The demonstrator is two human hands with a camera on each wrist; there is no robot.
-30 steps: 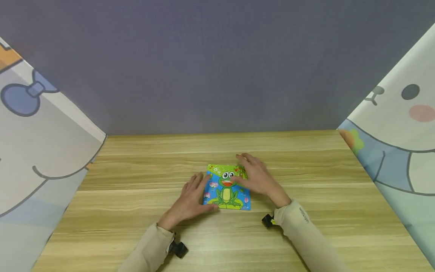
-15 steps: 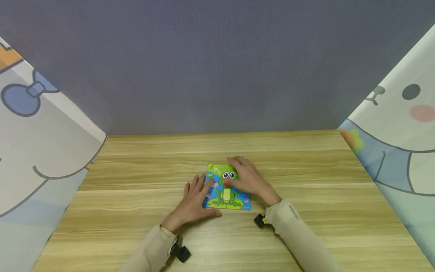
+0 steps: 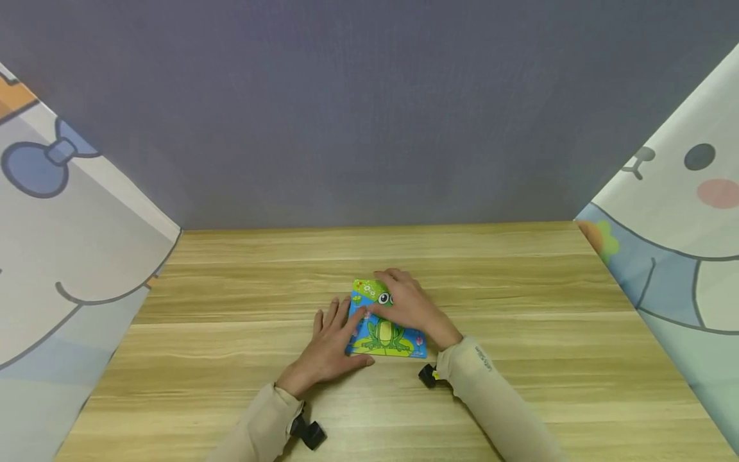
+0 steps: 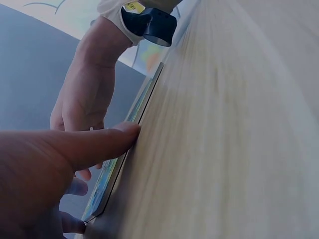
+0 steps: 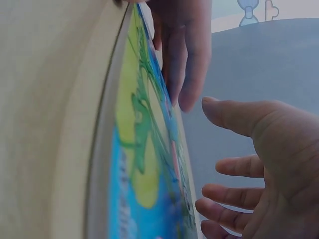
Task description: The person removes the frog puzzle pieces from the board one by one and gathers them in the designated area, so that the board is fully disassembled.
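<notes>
A thin square board (image 3: pixel 385 333) with a green frog on a blue and green background lies flat on the wooden table. My left hand (image 3: pixel 326 350) is spread at its left side, the index finger over the left edge and the thumb along the near edge. In the left wrist view the thumb (image 4: pixel 112 142) lies right at the board's side. Over the upper part of the picture hovers my right hand (image 3: pixel 407 305), covering the frog's right eye and the top right corner. Its loosely bent fingers (image 5: pixel 234 194) stand off the board's surface in the right wrist view, holding nothing.
The wood-grain table (image 3: pixel 537 308) stretches around the board on all sides. A grey wall (image 3: pixel 369 115) rises behind it, and cartoon-printed panels (image 3: pixel 63 256) flank both sides. Each wrist carries a small black camera (image 3: pixel 427 375).
My right hand has moved left across the board, from its right edge to over the frog's face. The left hand has shifted slightly right. The board has stayed in place.
</notes>
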